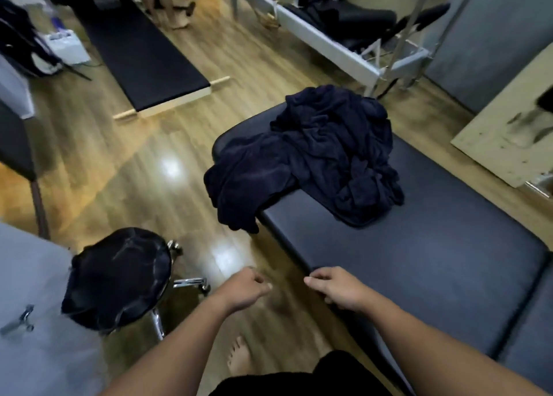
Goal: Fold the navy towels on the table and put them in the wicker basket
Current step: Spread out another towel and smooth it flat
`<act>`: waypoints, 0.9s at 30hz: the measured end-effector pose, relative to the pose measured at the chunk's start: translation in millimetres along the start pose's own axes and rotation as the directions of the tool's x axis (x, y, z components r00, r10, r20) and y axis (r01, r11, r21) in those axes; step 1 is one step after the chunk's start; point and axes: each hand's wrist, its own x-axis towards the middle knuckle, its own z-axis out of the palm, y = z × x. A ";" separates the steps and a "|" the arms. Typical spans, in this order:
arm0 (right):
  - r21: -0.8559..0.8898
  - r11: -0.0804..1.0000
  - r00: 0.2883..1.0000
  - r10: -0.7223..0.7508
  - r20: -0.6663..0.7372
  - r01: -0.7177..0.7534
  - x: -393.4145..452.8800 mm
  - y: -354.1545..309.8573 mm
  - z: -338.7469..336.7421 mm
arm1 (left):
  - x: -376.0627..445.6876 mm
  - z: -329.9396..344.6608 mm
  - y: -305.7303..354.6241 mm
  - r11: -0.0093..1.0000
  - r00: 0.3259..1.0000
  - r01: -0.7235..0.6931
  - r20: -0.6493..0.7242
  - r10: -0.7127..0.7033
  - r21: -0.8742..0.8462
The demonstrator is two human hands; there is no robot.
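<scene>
1. Both forearms reach forward from the bottom edge of the view, with dark shorts (302,377) and a bare foot (238,356) on the wooden floor (125,168) below them.
2. Left hand (245,288): held in the air above the floor, just beside the near-left edge of the desk (419,264). Fingers loosely curled; nothing held.
3. Right hand (338,289): over the near-left edge of the desk, fingers loosely curled, thumb forward. Nothing held. Whether it touches the padding cannot be told.
4. Navy towels (326,153): one crumpled, unfolded heap on the far end of the desk, well apart from both hands. A flap of the heap hangs over the desk's left edge toward the floor.
5. Desk: dark padded top, running from the near right corner of the view toward the middle, with a seam across it near the right edge.
6. Wicker basket: not identified in this view.
7. Surroundings: a round black stool (119,279) on chrome legs stands on the floor left of the left hand. A long black mat on a pale low frame (143,48) lies further back on the left. A metal-framed exercise machine (344,33) stands beyond the desk. A pale board (508,120) with dark marks is on the right.
</scene>
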 end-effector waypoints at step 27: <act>-0.047 0.931 0.716 0.247 -0.653 -0.363 132.3 -6.9 -168.4 | 269.9 -90.0 270.4 0.088 0.799 -0.438 0.343 0.494 0.895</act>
